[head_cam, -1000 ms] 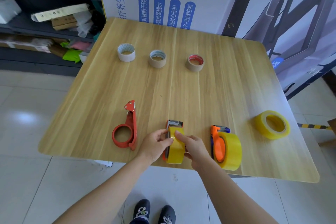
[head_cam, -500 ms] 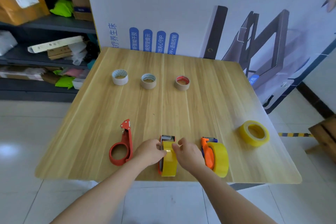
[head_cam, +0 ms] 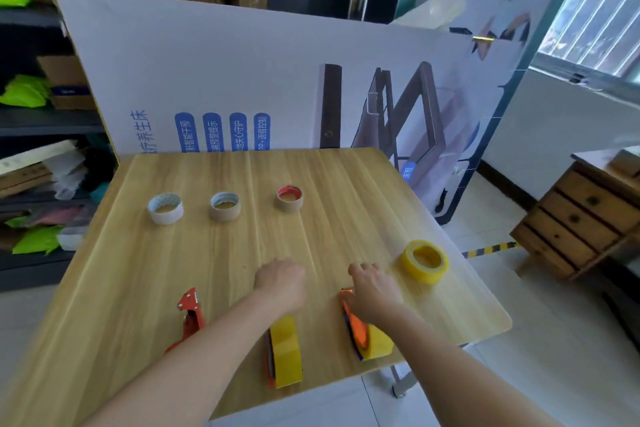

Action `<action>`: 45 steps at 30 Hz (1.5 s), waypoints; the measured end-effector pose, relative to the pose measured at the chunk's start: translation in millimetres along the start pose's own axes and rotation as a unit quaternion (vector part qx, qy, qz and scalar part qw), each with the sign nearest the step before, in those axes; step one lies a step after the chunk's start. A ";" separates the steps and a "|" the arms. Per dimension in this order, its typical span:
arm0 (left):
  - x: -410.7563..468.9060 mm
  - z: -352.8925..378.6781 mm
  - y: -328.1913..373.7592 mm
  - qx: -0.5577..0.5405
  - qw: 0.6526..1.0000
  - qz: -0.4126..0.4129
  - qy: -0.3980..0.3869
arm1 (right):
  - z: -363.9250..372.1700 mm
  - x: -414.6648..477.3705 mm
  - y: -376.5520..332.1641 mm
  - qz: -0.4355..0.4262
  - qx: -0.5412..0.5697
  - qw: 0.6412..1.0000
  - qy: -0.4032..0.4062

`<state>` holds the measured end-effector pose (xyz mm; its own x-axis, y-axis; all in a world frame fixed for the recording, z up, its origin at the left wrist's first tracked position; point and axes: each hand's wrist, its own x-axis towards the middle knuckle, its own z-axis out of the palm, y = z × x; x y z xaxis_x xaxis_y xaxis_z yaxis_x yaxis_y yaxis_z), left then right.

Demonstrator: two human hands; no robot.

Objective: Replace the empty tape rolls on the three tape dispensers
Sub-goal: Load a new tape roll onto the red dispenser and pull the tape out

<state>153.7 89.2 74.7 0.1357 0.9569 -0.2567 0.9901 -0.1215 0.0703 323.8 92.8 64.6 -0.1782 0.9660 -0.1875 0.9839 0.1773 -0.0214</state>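
Note:
Three tape dispensers lie along the near edge of the wooden table (head_cam: 346,177). The red dispenser (head_cam: 189,317) on the left carries no roll, and my left forearm hides its ring. The middle dispenser (head_cam: 284,350) and the orange dispenser (head_cam: 367,334) each carry a yellow roll. A loose yellow tape roll (head_cam: 425,261) lies flat to the right. Three empty cores stand in a far row: white (head_cam: 165,208), brown (head_cam: 225,206), red-lined (head_cam: 290,198). My left hand (head_cam: 282,282) rests beyond the middle dispenser with fingers curled under and nothing seen in it. My right hand (head_cam: 375,291) hovers over the orange dispenser's front end, fingers loosely apart, just left of the loose roll.
A large white printed board (head_cam: 242,80) stands against the table's far edge. Cluttered shelves (head_cam: 34,184) fill the left side. A wooden drawer cabinet (head_cam: 581,218) stands on the floor to the right, beside a yellow-black floor strip (head_cam: 491,249).
Both hands let go of the middle dispenser's yellow roll and moved forward across the table. The right hand shifted right over the orange dispenser. The view tilted up.

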 end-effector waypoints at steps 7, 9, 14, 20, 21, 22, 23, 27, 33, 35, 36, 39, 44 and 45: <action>39.4 -26.9 54.4 0.100 0.990 0.079 0.058 | -20.8 9.3 60.0 0.042 -0.011 0.999 0.019; 53.2 -31.0 72.0 0.110 0.988 0.091 0.065 | -22.6 14.8 81.5 0.052 -0.017 0.998 0.019; 91.4 -33.0 121.5 0.126 0.984 0.106 0.065 | -21.1 34.5 143.4 0.056 -0.027 0.998 0.009; 139.4 -19.5 188.0 0.127 0.985 0.104 0.045 | -12.7 59.1 224.2 0.048 -0.024 0.998 -0.013; 146.5 -15.4 198.2 0.123 0.986 0.104 0.043 | -9.6 62.4 236.2 0.048 -0.023 0.998 -0.020; 153.4 -11.3 207.7 0.120 0.987 0.103 0.040 | -5.6 65.8 247.5 0.049 -0.022 0.998 -0.027; 160.2 -7.0 216.8 0.116 0.987 0.102 0.036 | -1.2 69.0 258.3 0.050 -0.020 0.998 -0.034; 185.4 14.1 245.9 0.113 0.989 0.099 0.005 | 16.0 80.3 290.9 0.054 -0.010 0.996 -0.068; 220.1 39.1 265.1 0.114 0.988 0.094 -0.051 | 41.8 102.0 312.3 0.071 0.022 0.991 -0.113; 231.7 46.3 267.4 0.100 0.989 0.085 -0.064 | 50.6 110.5 314.3 0.084 0.037 0.988 -0.127; 237.6 50.5 267.9 0.086 0.991 0.077 -0.067 | 54.4 114.2 314.5 0.090 0.048 0.986 -0.135; 255.0 64.0 269.6 0.030 0.995 0.046 -0.080 | 62.7 124.6 312.7 0.111 0.091 0.977 -0.161; 277.3 73.2 272.2 -0.028 0.993 0.013 -0.113 | 76.3 147.4 307.9 0.219 0.245 0.921 -0.211; 281.2 73.8 271.6 -0.038 0.993 0.007 -0.115 | 78.7 150.8 307.1 0.235 0.272 0.908 -0.215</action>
<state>463.4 305.8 -49.5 0.1629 0.8691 -0.4671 0.9836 -0.1058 0.1461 600.1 278.1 -47.5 0.1697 0.7274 -0.6649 0.8310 -0.4683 -0.3002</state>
